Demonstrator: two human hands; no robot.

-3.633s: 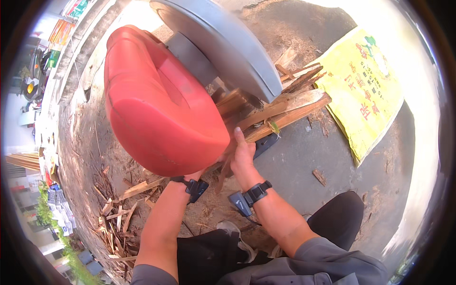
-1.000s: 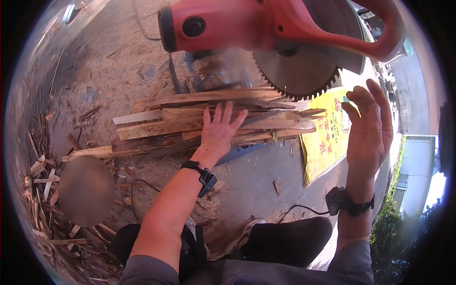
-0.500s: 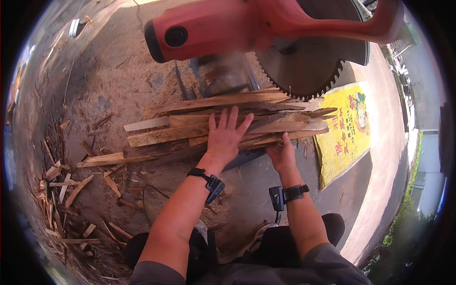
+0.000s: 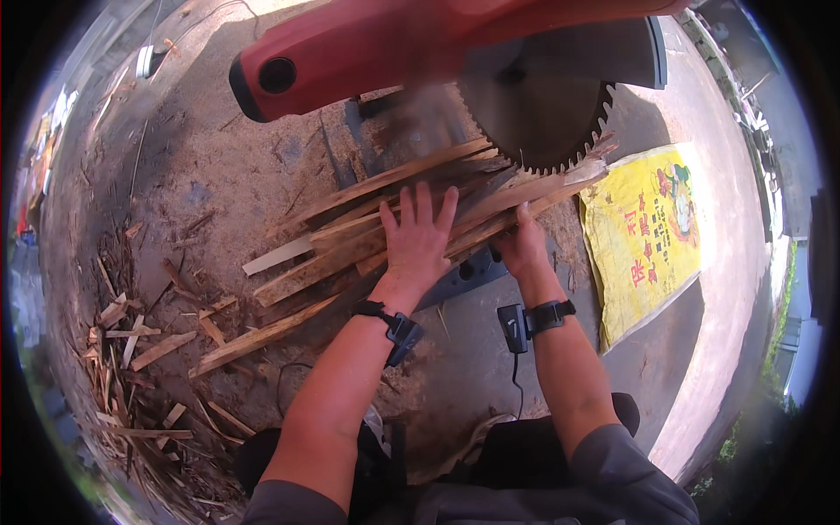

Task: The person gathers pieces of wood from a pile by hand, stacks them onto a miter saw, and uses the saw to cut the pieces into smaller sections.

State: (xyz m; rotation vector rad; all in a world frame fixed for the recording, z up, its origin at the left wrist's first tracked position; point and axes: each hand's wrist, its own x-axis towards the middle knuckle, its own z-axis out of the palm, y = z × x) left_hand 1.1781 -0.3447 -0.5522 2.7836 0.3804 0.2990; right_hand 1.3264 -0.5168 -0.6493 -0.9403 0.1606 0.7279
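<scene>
My left hand [image 4: 416, 249] lies with spread fingers on top of a loose bundle of split wooden strips [image 4: 297, 278], which slants from lower left to upper right. My right hand [image 4: 525, 245] grips the bundle's right part from the near side, thumb up, other fingers partly hidden. A red electric cut-off saw [image 4: 345, 52] stands over the bundle, its toothed round blade [image 4: 541, 118] just above the right end of the strips. Part of a dark base [image 4: 472, 271] shows under the wood.
A yellow printed sack [image 4: 623, 289] lies on the ground to the right. A heap of wood scraps [image 4: 131, 411] lies at the lower left, with sawdust [image 4: 219, 175] spread beyond it. Thin dark cords [image 4: 516, 385] run near my legs.
My right hand has come from raised in the air onto the bundle. The bundle has turned, its left end nearer me and its right end farther away, my left hand still on it.
</scene>
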